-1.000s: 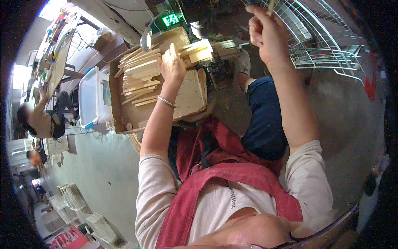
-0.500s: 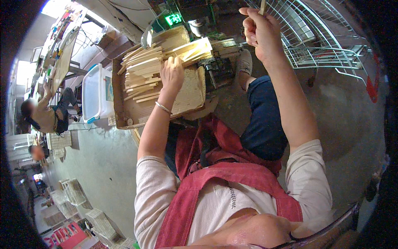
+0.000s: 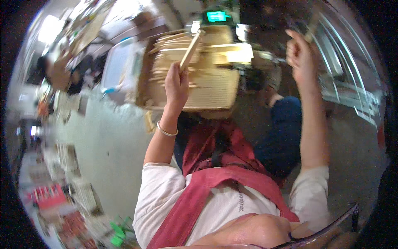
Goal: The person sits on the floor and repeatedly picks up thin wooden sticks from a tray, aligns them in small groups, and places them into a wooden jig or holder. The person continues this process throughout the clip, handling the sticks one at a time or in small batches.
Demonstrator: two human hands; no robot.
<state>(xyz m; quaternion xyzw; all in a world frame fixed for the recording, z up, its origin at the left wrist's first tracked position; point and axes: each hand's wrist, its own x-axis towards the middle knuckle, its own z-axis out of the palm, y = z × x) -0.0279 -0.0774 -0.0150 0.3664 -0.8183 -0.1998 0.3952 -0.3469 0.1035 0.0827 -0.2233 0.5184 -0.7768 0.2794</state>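
Note:
My left hand is closed round the lower end of a pale wooden stick. The stick slants up and to the right, over a shallow cardboard box. Many similar loose wooden strips lie in the left part of this box. Off to the right, my right hand is raised beside a wire rack, its fingers curled. A blurred thin wooden stick seems to stick up from its grip. Brightly lit pale wood pieces lie at the box's right side.
A clear plastic tub with a blue rim stands left of the box. The metal wire rack rises on the right. Pale crates stand on the floor at left, and another person is farther back.
My left hand has come up from the strips in the box with a stick. The view has shifted and blurred; my right hand stays raised on the right.

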